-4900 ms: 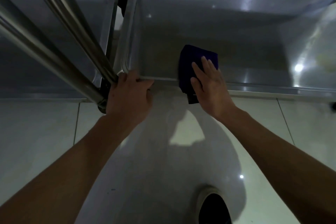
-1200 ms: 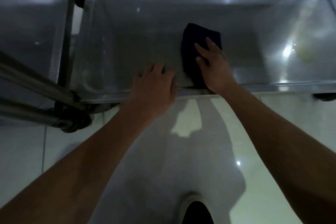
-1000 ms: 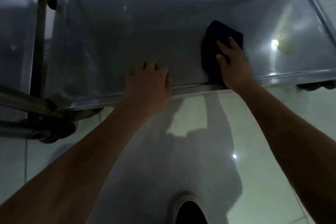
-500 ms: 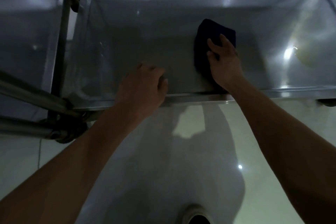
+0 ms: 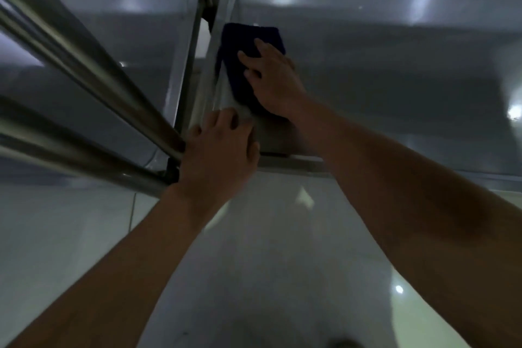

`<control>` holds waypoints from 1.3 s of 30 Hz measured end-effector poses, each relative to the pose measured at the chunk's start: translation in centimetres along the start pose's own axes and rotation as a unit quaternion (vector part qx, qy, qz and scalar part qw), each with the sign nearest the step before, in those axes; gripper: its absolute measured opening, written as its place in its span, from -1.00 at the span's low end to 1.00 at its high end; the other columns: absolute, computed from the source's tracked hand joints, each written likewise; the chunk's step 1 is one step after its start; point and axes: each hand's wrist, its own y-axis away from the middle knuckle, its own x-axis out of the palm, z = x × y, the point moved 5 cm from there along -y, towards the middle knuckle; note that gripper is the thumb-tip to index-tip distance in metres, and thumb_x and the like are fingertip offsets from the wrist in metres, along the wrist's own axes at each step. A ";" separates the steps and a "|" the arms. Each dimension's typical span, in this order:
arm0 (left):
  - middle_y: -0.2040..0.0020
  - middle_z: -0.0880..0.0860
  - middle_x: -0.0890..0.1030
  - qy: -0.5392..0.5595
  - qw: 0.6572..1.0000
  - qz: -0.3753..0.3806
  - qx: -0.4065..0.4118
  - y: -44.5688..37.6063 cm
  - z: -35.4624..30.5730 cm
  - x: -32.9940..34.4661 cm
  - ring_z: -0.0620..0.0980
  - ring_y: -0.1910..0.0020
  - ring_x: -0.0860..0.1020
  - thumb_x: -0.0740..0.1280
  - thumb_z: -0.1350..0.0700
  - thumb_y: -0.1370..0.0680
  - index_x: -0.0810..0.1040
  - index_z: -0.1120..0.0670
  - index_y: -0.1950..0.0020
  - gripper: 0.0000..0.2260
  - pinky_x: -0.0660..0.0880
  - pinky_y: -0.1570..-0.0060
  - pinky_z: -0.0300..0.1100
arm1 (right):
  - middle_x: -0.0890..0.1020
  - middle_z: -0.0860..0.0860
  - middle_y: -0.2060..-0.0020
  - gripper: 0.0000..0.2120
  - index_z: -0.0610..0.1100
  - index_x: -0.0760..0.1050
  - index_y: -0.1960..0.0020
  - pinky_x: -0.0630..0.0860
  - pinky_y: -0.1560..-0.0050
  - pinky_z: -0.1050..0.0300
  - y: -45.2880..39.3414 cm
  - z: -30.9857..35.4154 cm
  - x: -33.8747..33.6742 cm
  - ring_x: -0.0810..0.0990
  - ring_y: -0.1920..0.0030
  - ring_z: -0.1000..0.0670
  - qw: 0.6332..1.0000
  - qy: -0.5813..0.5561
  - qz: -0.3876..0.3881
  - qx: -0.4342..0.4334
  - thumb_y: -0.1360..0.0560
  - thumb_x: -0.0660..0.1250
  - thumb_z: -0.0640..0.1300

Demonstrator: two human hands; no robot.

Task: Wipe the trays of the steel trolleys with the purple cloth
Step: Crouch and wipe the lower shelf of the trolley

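- The right hand (image 5: 275, 80) presses the purple cloth (image 5: 248, 65) flat, fingers straight, at the right tray's (image 5: 395, 70) 9 o'clock edge.
- The left hand (image 5: 217, 155) rests, fingers loosely bent, on that tray's 7 o'clock corner.
- A second tray (image 5: 113, 70) lies just beside, at 9 o'clock.

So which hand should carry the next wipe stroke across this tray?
Right. The right hand already presses flat on the purple cloth at the right tray's left end, with unwiped steel open rightward. The left hand rests on the near corner, bracing.
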 end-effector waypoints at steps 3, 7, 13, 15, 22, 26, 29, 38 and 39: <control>-0.33 0.09 0.45 0.015 1.000 0.001 -0.010 -0.3 0.2 0.2 0.12 -0.31 0.43 0.16 -0.13 -0.60 0.44 -0.03 -0.39 -0.60 0.43 -0.24 0.09 | 0.03 -0.07 -0.61 -0.56 0.07 0.20 -0.57 -0.07 -0.57 -0.09 -1.2 2.3 1.1 -0.03 -0.60 -0.09 0.999 0.000 0.023 -0.033 -0.69 0.06 -0.03; -0.34 0.11 0.45 0.010 1.000 0.003 -0.006 0.0 0.0 0.3 0.14 -0.32 0.42 0.15 -0.14 -0.61 0.45 -0.03 -0.40 -0.59 0.40 -0.26 0.12 | 0.03 -0.07 -0.61 -0.55 0.04 0.18 -0.58 -0.06 -0.57 -0.09 -0.7 1.7 1.0 -0.02 -0.60 -0.09 0.999 0.011 0.030 -0.043 -0.70 0.05 -0.03; -0.36 0.07 0.42 -0.004 1.000 0.027 -0.003 0.3 -2.0 0.1 0.14 -0.36 0.36 0.13 -0.16 -0.62 0.46 0.00 -0.36 -0.59 0.34 -0.28 0.14 | 0.01 -0.09 -0.61 -0.55 0.02 0.15 -0.59 -0.03 -0.57 -0.05 2.8 -4.2 -2.3 -0.02 -0.60 -0.11 0.999 0.022 -0.021 0.031 -0.71 0.03 -0.05; -0.35 0.06 0.44 0.018 0.999 0.028 0.026 0.4 -4.3 0.0 0.14 -0.35 0.36 0.15 -0.15 -0.61 0.48 0.00 -0.35 -0.61 0.36 -0.28 0.12 | 0.02 -0.12 -0.61 -0.55 -0.01 0.16 -0.59 -0.01 -0.57 -0.01 4.8 -7.8 -4.5 -0.01 -0.60 -0.14 0.996 0.021 -0.044 0.071 -0.71 0.03 -0.07; -0.25 0.03 0.49 0.075 0.989 0.037 0.122 0.9 -13.1 -0.1 0.09 -0.25 0.45 0.17 -0.09 -0.59 0.54 -0.07 -0.25 -0.70 0.40 -0.16 0.05 | 0.07 -0.12 -0.60 -0.57 -0.04 0.24 -0.56 0.03 -0.55 0.07 14.3 -16.0 -9.1 0.05 -0.59 -0.13 0.980 -0.002 -0.100 0.170 -0.70 0.09 -0.09; -0.26 0.02 0.47 0.060 0.985 0.049 0.154 1.9 -16.3 0.3 0.09 -0.26 0.43 0.19 -0.08 -0.58 0.54 -0.08 -0.25 -0.70 0.39 -0.16 0.07 | 0.09 -0.14 -0.59 -0.57 -0.05 0.25 -0.55 0.09 -0.55 -0.06 18.8 -17.0 -9.7 0.06 -0.59 -0.14 0.978 -0.008 -0.101 0.185 -0.70 0.11 -0.10; -0.29 0.03 0.47 0.045 0.982 0.068 0.172 3.0 -17.5 0.9 0.09 -0.30 0.41 0.17 -0.08 -0.58 0.47 -0.05 -0.33 -0.65 0.40 -0.22 0.11 | 0.10 -0.13 -0.59 -0.58 -0.04 0.25 -0.56 0.08 -0.55 -0.10 21.7 -16.8 -9.4 0.05 -0.59 -0.14 0.976 0.003 -0.104 0.191 -0.70 0.10 -0.11; -0.50 0.03 0.30 0.040 0.982 0.092 0.159 4.5 -17.5 1.1 0.08 -0.57 0.15 0.21 -0.01 -0.60 0.29 -0.01 -0.52 -0.52 0.18 -0.46 0.26 | 0.15 -0.14 -0.58 -0.59 -0.05 0.26 -0.55 0.10 -0.55 -0.11 25.7 -15.0 -7.8 0.10 -0.58 -0.14 0.972 0.047 -0.137 0.184 -0.71 0.04 -0.07; -0.52 0.04 0.27 0.036 0.982 0.099 0.156 4.7 -17.5 1.1 0.09 -0.58 0.11 0.21 -0.01 -0.60 0.26 0.00 -0.54 -0.50 0.15 -0.47 0.29 | 0.13 -0.14 -0.58 -0.58 -0.05 0.23 -0.56 0.09 -0.55 -0.10 25.8 -14.9 -7.9 0.09 -0.58 -0.14 0.973 0.057 -0.129 0.183 -0.72 0.02 -0.05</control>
